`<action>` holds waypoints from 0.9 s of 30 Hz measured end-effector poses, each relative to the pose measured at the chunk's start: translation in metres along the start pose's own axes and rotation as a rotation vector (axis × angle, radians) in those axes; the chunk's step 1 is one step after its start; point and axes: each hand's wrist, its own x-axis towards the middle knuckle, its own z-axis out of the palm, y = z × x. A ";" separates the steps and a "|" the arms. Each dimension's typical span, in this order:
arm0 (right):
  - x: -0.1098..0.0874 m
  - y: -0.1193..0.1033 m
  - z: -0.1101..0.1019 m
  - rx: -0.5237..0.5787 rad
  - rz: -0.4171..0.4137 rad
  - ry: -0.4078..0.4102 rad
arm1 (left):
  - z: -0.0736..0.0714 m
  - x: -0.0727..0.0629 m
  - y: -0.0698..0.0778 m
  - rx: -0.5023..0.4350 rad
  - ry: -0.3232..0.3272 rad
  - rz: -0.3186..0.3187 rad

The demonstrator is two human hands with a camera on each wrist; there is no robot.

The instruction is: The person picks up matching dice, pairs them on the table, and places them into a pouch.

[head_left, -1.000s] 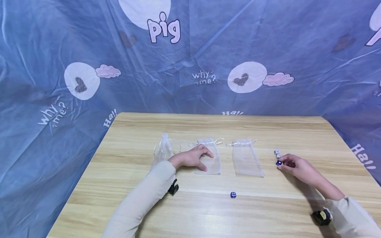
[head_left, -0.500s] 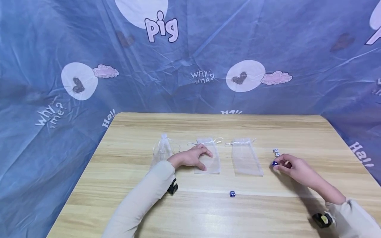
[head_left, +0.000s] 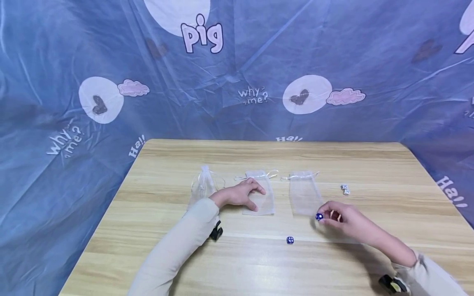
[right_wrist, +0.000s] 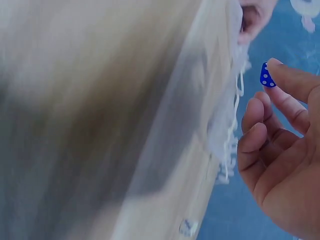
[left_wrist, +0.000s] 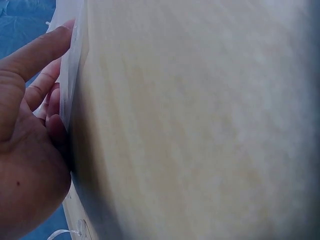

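Observation:
Between thumb and fingertips, my right hand [head_left: 346,220] pinches a blue die [head_left: 319,216] with white dots. It is held just off the lower right corner of the right-hand white mesh drawstring bag [head_left: 305,193]. In the right wrist view the same blue die [right_wrist: 266,76] shows at the fingertips. My left hand [head_left: 238,195] rests on the middle mesh drawstring bag [head_left: 266,201], thumb and fingers spread and loosely bent, covering part of it. In the left wrist view those fingers [left_wrist: 42,52] touch the thin mesh.
A third mesh bag [head_left: 205,185], gathered at its neck, lies left, partly behind my left forearm. Another blue die [head_left: 290,240] sits nearer on the wooden table [head_left: 237,263]. Two white dice [head_left: 345,189] lie together at the right. A blue printed cloth [head_left: 237,65] hangs behind.
My right hand has carried the blue die leftward and nearer, from beside the white dice to the right bag's lower corner. The left hand has stayed on the middle bag.

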 end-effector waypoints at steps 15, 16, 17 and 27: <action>-0.004 -0.021 0.041 0.105 -0.050 -0.213 | -0.001 -0.002 0.000 0.010 -0.014 0.001; -0.004 -0.021 0.042 0.097 -0.056 -0.214 | -0.001 -0.002 0.001 0.010 -0.012 0.004; -0.003 -0.021 0.043 0.087 -0.062 -0.214 | -0.001 -0.002 0.001 0.008 -0.012 0.006; 0.000 -0.022 0.046 -0.001 -0.059 -0.239 | -0.001 -0.002 0.000 -0.008 -0.003 0.008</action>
